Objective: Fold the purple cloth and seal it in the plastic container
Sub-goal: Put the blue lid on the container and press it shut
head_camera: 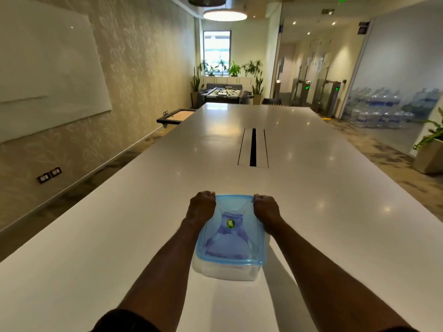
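Both forearms are reaching forward over the table point(96, 236). The container point(227, 269) is sitting on the near part of the table, its long axis running straight away from the person. The blue lid point(249, 226) is lying on top, and the purple cloth point(220, 243) is showing through it, inside. The left hand point(201, 207) is curled shut, pressing on the lid's far left corner; the right hand point(265, 208) is fisted likewise on the far right corner. Beyond, a cable slot point(253, 147) is running lengthwise too.
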